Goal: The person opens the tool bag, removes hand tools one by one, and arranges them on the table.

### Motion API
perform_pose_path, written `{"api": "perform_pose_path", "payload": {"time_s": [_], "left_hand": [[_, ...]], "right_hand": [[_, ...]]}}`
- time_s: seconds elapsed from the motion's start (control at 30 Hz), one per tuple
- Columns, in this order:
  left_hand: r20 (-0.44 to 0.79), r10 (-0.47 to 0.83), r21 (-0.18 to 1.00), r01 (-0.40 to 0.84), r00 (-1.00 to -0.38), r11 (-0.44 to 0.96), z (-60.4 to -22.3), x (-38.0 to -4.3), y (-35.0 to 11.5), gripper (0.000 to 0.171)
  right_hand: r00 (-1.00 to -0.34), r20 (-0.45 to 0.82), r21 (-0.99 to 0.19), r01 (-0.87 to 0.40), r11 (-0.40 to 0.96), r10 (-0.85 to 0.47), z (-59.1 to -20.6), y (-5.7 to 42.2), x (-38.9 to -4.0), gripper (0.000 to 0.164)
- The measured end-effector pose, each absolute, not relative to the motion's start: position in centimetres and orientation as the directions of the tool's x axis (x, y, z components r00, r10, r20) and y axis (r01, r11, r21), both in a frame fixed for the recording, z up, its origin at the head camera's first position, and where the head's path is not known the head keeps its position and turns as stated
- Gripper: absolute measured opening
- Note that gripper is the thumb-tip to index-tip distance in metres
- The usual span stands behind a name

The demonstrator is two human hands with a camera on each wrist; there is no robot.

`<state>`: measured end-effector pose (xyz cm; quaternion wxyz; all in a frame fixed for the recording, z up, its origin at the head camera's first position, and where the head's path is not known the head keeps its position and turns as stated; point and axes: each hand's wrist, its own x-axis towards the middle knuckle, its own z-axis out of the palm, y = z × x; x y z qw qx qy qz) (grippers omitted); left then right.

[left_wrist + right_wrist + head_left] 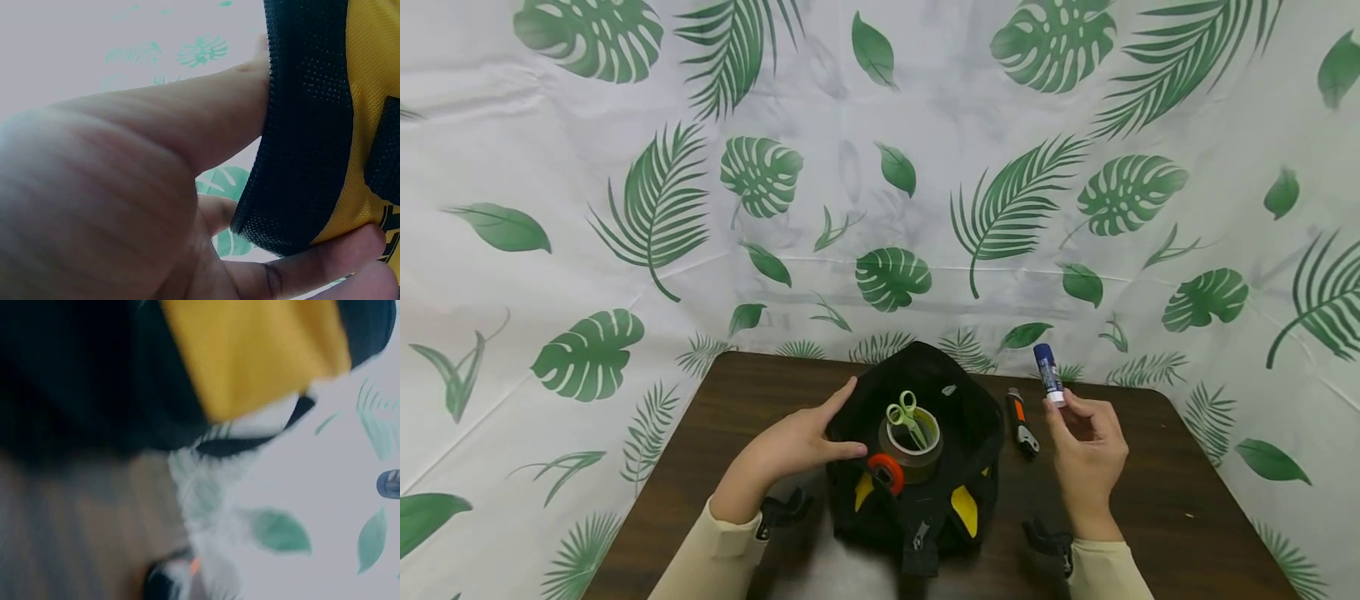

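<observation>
- head: right hand pinches the blue-capped glue stick, up right of the open tool bag; one fingertip slip could drop it near the utility knife! a knock might tip the green scissors inside the tape roll.
- left wrist: left hand grips the bag's rim; slackening could let the wall sag.
- right wrist: blurred, glue stick at the edge; can't tell the grip here.
</observation>
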<state>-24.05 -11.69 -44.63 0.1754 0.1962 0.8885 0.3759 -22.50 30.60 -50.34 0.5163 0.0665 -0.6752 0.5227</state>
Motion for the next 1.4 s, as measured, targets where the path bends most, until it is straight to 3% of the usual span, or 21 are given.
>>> {"api": "perform_pose_path", "payload": {"time_s": [0.2, 0.3, 0.4, 0.5, 0.63, 0.8, 0.9, 1.13, 1.4], "left_hand": [[-0.174, 0.477, 0.738, 0.207, -0.861, 0.642, -44.7, -24.0, -11.7, 0.107], [-0.180, 0.478, 0.738, 0.203, -0.860, 0.644, -44.8, -23.9, -11.7, 0.107], [-0.176, 0.480, 0.735, 0.209, -0.859, 0.644, -44.6, -23.9, -11.7, 0.106], [-0.171, 0.482, 0.730, 0.218, -0.860, 0.647, -44.4, -24.0, -11.6, 0.106], [-0.175, 0.481, 0.723, 0.219, -0.859, 0.655, -44.5, -24.1, -11.6, 0.106], [-0.179, 0.484, 0.725, 0.218, -0.857, 0.654, -44.7, -24.1, -11.6, 0.105], [-0.177, 0.482, 0.725, 0.217, -0.858, 0.653, -44.6, -24.1, -11.5, 0.105], [-0.186, 0.471, 0.728, 0.200, -0.862, 0.655, -44.5, -24.0, -11.5, 0.104], [-0.181, 0.472, 0.726, 0.207, -0.863, 0.656, -44.2, -23.9, -11.5, 0.105]], "right_hand": [[-0.567, 0.573, -0.816, -0.459, 0.352, 0.591, -55.6, 35.1, -23.1, 0.029], [-0.612, 0.385, -0.900, -0.416, 0.134, 0.691, -58.3, 36.6, -23.2, 0.034], [-0.638, 0.239, -0.896, -0.436, -0.087, 0.732, -59.9, 37.5, -23.5, 0.042], [-0.676, 0.161, -0.887, -0.418, -0.195, 0.719, -60.3, 37.6, -23.8, 0.043], [-0.762, 0.079, -0.970, -0.207, -0.125, 0.642, -60.5, 37.4, -23.7, 0.038], [-0.841, 0.046, -0.987, 0.044, 0.152, 0.539, -60.5, 37.6, -23.4, 0.038], [-0.852, 0.067, -0.965, 0.078, 0.252, 0.519, -60.4, 37.7, -23.4, 0.038], [-0.865, 0.073, -0.939, 0.108, 0.326, 0.497, -60.0, 37.7, -23.6, 0.038], [-0.875, 0.079, -0.941, 0.092, 0.325, 0.478, -59.6, 37.9, -23.6, 0.040]]}}
